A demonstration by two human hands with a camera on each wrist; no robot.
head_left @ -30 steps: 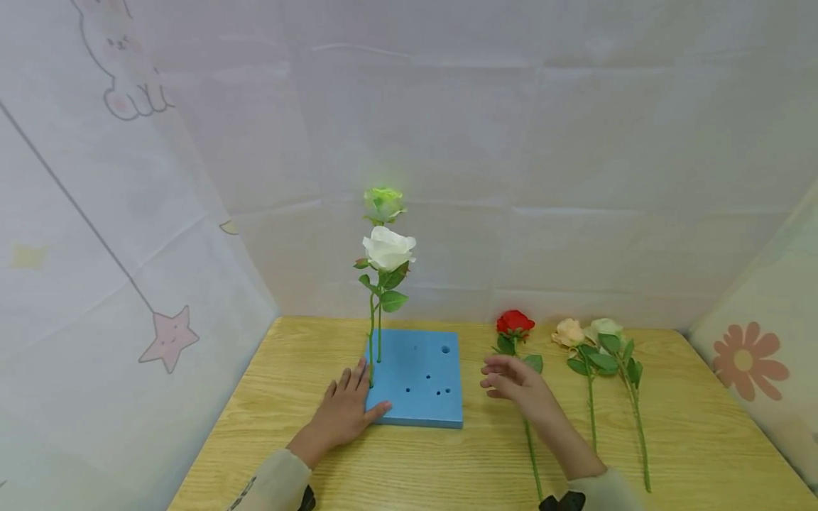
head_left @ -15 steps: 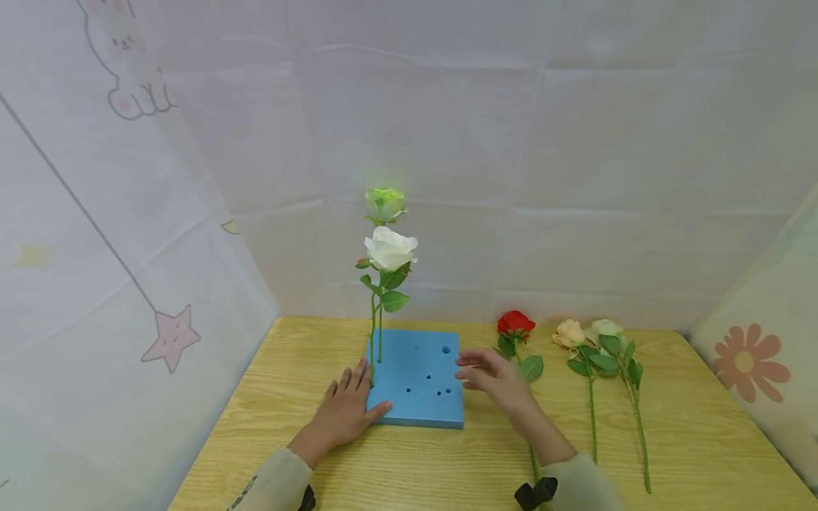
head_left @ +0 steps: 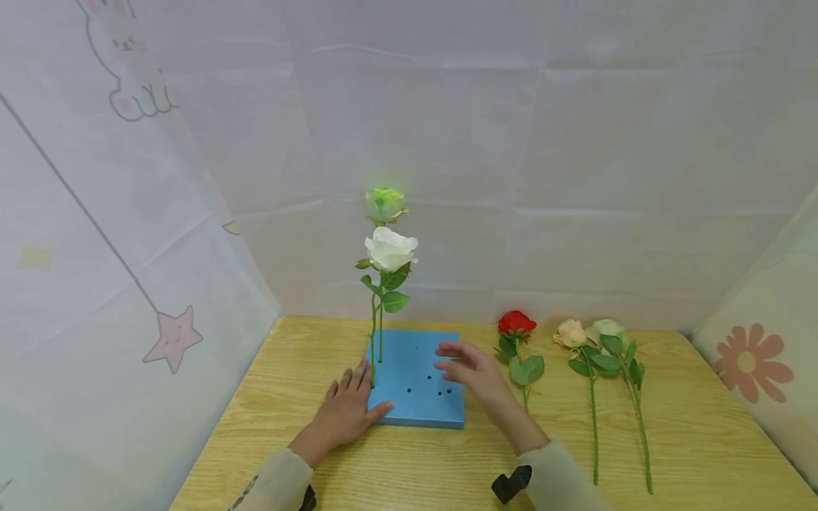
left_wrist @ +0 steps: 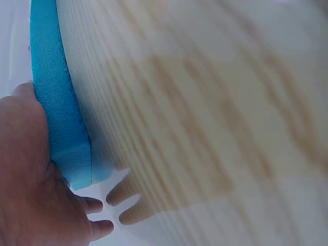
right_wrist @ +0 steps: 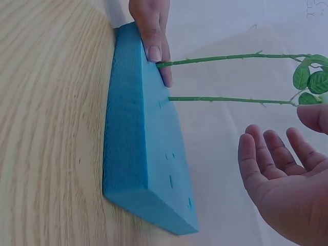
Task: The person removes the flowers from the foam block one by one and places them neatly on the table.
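A blue foam block (head_left: pixel 415 408) with several small holes lies flat on the table. Two roses stand upright in holes along its left side: a white rose (head_left: pixel 390 248) and, behind it, a green rose (head_left: pixel 385 204). My left hand (head_left: pixel 345 408) rests on the block's left edge with its fingers spread and its thumb on the top near the front corner. Over the block's right part hovers my right hand (head_left: pixel 476 376), fingers loosely bent and holding nothing. The right wrist view shows that hand (right_wrist: pixel 287 177) apart from the foam, with the green stems (right_wrist: pixel 230 99) beyond.
To the right on the wooden table (head_left: pixel 409 468) lie a red rose (head_left: pixel 516 323), a peach rose (head_left: pixel 570 333) and a pale white rose (head_left: pixel 603 328), stems toward the front. A light cloth wall (head_left: pixel 575 177) stands behind the table.
My right hand has moved left, from beside the red rose to above the right part of the foam block. My left hand has stayed on the block's left edge.
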